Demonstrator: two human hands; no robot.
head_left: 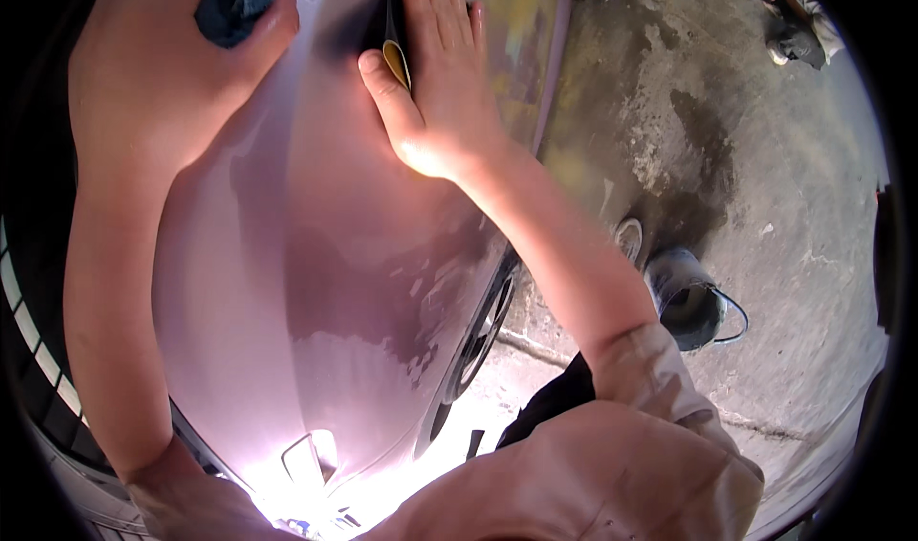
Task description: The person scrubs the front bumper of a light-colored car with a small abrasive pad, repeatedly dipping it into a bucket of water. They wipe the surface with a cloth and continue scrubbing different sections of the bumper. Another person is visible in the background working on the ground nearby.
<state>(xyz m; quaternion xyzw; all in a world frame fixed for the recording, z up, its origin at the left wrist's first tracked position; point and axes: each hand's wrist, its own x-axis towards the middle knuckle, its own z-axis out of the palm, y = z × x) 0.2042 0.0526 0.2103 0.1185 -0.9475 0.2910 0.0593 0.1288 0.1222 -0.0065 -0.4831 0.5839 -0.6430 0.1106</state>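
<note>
My left hand (pixel 143 72), at the upper left, curls around a crumpled dark blue cloth (pixel 234 5) just above the car's pale mauve body (pixel 229 254). To the right of it, my right hand (pixel 435 91) presses on the same panel, its fingers stretched and close together. Under that palm lies a piece of dark sandpaper (pixel 395 63); its edge curls up between thumb and fingers and shows a yellowish back. Most of the sheet is hidden by the hand. Wet patches shine on the paint below my right wrist, and yellowish patches mark the panel beyond my fingers.
A dark bucket (pixel 687 297) with a handle stands on the stained concrete floor (pixel 794 187), right of my right forearm. A dark wheel (pixel 483 335) shows at the car's side. Glare washes out the area near a door handle (pixel 311 455). Another person (pixel 798 24) is partly visible at top right.
</note>
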